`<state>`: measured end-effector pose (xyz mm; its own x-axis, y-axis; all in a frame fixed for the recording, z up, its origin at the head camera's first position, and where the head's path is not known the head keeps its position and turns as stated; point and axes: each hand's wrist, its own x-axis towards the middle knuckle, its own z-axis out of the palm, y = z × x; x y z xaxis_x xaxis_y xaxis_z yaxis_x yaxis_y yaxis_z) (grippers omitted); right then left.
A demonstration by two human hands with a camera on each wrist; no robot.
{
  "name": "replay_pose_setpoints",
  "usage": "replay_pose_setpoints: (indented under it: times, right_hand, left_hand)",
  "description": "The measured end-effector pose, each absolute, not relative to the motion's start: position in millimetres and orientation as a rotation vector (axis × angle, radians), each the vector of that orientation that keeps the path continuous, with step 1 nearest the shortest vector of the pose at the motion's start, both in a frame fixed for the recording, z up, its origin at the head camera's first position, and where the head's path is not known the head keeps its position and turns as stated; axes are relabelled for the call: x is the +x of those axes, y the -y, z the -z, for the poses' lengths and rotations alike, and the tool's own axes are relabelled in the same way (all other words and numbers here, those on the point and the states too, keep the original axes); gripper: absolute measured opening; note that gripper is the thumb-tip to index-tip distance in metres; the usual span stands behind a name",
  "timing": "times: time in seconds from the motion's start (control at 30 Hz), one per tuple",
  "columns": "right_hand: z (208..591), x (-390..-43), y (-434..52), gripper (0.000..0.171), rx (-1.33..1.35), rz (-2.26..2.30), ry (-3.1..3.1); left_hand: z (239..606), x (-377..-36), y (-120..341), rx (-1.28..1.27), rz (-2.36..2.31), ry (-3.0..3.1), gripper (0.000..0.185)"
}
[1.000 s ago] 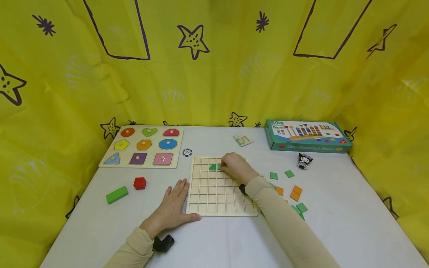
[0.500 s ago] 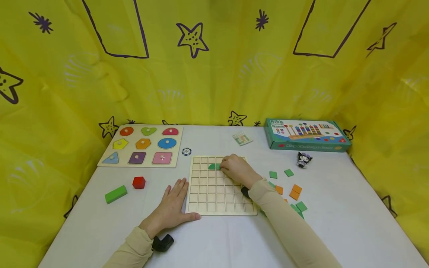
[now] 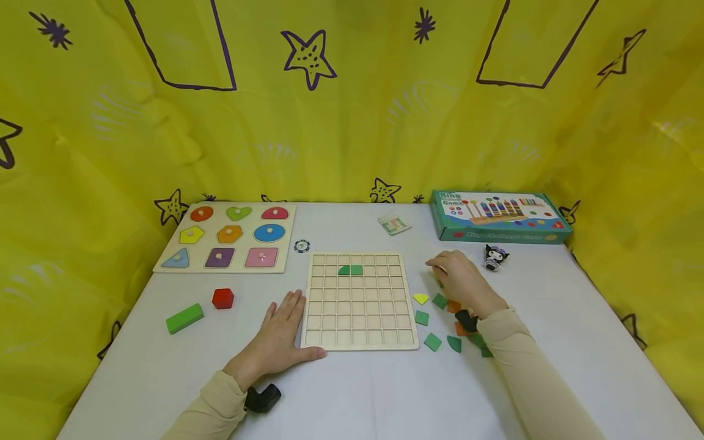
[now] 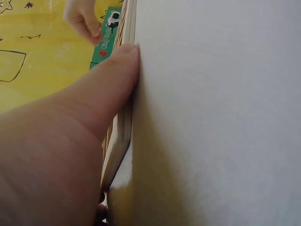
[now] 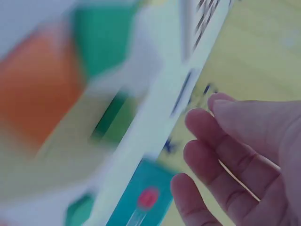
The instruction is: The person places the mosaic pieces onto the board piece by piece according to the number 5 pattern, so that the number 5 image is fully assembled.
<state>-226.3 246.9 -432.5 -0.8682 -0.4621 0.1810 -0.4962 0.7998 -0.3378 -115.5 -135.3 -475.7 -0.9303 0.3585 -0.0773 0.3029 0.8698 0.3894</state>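
A wooden grid board point(image 3: 357, 318) lies in the middle of the white table. Two green tiles point(image 3: 350, 269) sit side by side in its second row. My left hand point(image 3: 283, 333) lies flat on the table at the board's left edge, and its thumb point(image 4: 110, 89) presses against the board's rim point(image 4: 123, 127). My right hand point(image 3: 451, 275) hovers to the right of the board over loose tiles, fingers point(image 5: 221, 141) relaxed and holding nothing. Around it lie a yellow tile point(image 3: 420, 298), green tiles point(image 3: 439, 300) and an orange tile point(image 3: 453, 305). The right wrist view is blurred.
A shape puzzle board point(image 3: 172, 267) lies at the back left, with a red block point(image 3: 222, 298) and a green block point(image 3: 184, 318) in front of it. A chip point(image 3: 301, 246), a small card point(image 3: 393, 223), a teal game box point(image 3: 500, 217) and a small figurine point(image 3: 494, 256) stand behind. Yellow cloth walls surround the table.
My right hand has left the two green tiles on the board and moved right, to the loose tiles beside it. My left hand has stayed in place.
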Motion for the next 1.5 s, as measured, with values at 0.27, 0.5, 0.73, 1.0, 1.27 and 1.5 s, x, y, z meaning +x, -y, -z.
replay_pose_setpoints:
  times: [0.27, 0.5, 0.73, 1.0, 1.27, 1.5]
  right_hand:
    - [436.6, -217.3, -276.3, 0.025, 0.619, -0.541, 3.087]
    - [441.8, -217.2, -273.9, 0.019, 0.619, -0.511, 3.099]
    - [443.4, -218.9, -269.7, 0.022, 0.569, -0.501, 3.090]
    - [440.4, -220.2, -241.7, 0.030, 0.546, -0.827, 3.009]
    - [434.9, -233.7, -188.2, 0.027, 0.723, -0.768, 2.951]
    - [435.7, -249.6, -149.4, 0.026, 0.842, -0.684, 3.026]
  left_hand:
    - [477.1, -116.4, 138.3, 0.504, -0.578, -2.893, 0.120]
    - [478.5, -115.9, 137.8, 0.525, -0.586, -2.897, 0.119]
    - [477.8, -115.5, 137.6, 0.518, -0.582, -2.903, 0.119]
    - [476.6, -113.6, 136.5, 0.499, -0.583, -2.895, 0.120]
    - [474.9, -113.7, 136.2, 0.518, -0.587, -2.903, 0.119]
    - [476.3, -114.1, 135.0, 0.522, -0.593, -2.898, 0.119]
